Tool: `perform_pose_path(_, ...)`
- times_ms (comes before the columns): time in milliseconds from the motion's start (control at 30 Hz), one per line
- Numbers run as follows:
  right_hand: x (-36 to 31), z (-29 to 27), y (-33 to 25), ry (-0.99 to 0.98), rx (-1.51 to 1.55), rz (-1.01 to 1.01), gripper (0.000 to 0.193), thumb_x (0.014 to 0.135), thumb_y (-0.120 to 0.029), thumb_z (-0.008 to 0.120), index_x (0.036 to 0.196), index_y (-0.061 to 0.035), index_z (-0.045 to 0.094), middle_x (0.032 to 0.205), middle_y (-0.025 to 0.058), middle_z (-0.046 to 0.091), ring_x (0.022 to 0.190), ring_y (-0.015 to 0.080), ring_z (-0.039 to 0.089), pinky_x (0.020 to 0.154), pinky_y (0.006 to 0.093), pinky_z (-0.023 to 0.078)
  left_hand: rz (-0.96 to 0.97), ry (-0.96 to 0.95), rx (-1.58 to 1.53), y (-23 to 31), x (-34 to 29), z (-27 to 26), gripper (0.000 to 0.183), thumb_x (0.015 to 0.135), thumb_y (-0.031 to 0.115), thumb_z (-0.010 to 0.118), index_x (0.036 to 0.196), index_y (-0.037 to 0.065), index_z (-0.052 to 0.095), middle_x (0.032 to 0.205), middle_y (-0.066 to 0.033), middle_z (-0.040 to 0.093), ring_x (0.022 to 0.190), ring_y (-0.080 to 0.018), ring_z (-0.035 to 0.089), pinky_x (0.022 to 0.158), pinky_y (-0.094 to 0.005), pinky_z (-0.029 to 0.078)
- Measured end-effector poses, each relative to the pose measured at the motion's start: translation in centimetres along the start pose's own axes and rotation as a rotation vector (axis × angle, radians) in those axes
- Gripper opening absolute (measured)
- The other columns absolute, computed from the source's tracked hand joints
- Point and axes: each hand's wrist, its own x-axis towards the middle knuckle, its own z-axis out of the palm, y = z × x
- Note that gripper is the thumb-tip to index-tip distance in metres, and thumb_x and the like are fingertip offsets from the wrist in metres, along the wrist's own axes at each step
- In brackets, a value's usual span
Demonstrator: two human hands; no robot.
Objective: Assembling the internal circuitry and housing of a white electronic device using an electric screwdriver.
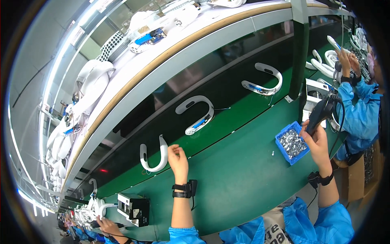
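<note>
White band (163, 157), U-shaped, just beside left grip (178, 161)

The U-shaped band (163, 153) looks smooth plastic, the tool (320, 115) matt plastic, the small parts (291, 143) shiny metal.

Green workbench (227, 175), shelf (227, 30), apparently tube lights (84, 19)

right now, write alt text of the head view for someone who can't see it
A person's right hand holds a black tool beside a blue tray of small metal parts, while the left hand is next to a white curved band on a green bench. Two more white bands lie farther right; another worker's blue sleeve shows beyond.
</note>
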Motion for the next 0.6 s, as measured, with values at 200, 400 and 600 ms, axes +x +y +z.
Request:
perform_pose_path(200,-2.5,1.6,1.0,0.158,-0.369,-0.106,0.043,0.091,-0.003,0.07,0.131,0.0033,0.055,0.11,0.0109,0.063,0.104,0.0213,0.062,0.094,0.0344,0.049,0.339,-0.115,0.435,2.1,5.8,11.0,0.019,0.091,0.017,0.068,0.104,0.003,0.067,0.101,-0.0193,0.069,0.096,-0.0409,0.066,0.084,-0.0523,0.053)
perform_pose_path(400,-5.7,3.1,1.6,0.05,-0.546,-0.139,0.032,0.091,-0.004,0.069,0.121,0.0012,0.059,0.108,0.0169,0.065,0.103,0.0329,0.064,0.094,0.0407,0.05,0.388,-0.237,0.629,3.7,9.7,22.4,0.029,0.102,0.037,0.057,0.116,0.015,0.069,0.109,-0.0177,0.07,0.098,-0.0415,0.069,0.083,-0.0545,0.056)
perform_pose_path(600,-4.2,1.0,0.9,-0.081,-0.613,-0.098,0.027,0.094,-0.006,0.067,0.12,-0.0001,0.061,0.103,0.0164,0.066,0.1,0.0372,0.064,0.088,0.0448,0.051,0.299,-0.497,0.632,3.8,11.5,23.2,0.038,0.107,0.041,0.046,0.113,0.013,0.07,0.108,-0.024,0.074,0.1,-0.0454,0.072,0.088,-0.0567,0.056)
